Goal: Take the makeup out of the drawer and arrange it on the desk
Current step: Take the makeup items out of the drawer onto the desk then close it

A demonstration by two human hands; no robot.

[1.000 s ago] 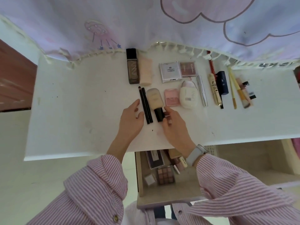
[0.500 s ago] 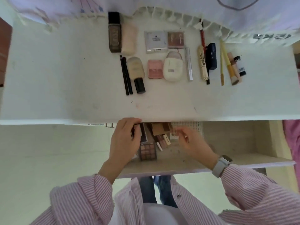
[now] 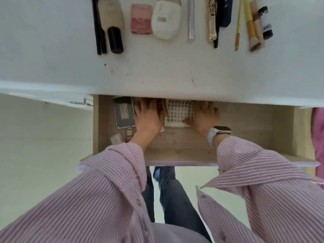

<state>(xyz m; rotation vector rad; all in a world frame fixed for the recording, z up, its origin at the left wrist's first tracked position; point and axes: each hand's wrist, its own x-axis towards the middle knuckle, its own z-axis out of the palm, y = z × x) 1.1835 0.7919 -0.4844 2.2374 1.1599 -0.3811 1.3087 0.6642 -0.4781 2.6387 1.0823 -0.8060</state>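
From the head view, both your hands reach deep into the open drawer, left hand spread over makeup beside a dark palette, right hand flat against the white lattice basket, presumably hunting pieces for the rows already on the table.

The desk edge hides both hands' fingers; top-row makeup is cropped.

No lettering is showing legibly. Print on the gold tube, the black-and-white bottle, the white compact and the dark palette is appearing only as blurred marks.
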